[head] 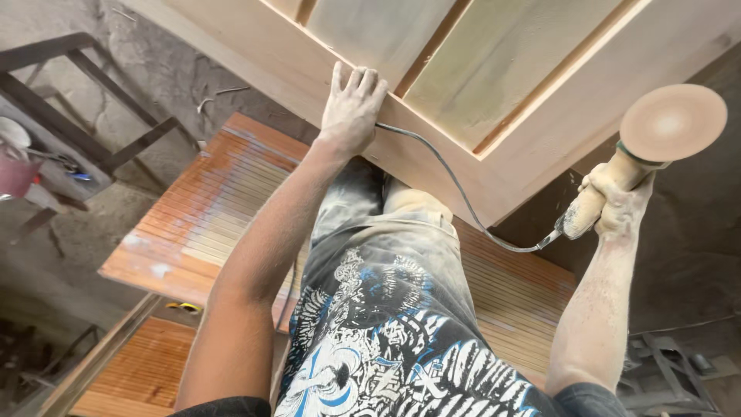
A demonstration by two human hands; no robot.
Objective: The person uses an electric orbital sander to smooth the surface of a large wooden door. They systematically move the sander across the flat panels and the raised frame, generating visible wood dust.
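I see my left hand (351,108) spread flat, fingers (363,81) wide, on the bottom rail of the pale wooden panelled door (540,147), palm pressing on its edge. The door's rail runs on a slant from upper left to lower right, ending at a corner just left of my right hand (617,202). That hand is wrapped tight round the handle of a disc sander (664,127), whose round dusty pad faces the camera, off the wood and beyond the door's corner. The sander's cable (455,185) trails back along the rail to my left hand. Below the door lies a slatted reddish panel (201,216).
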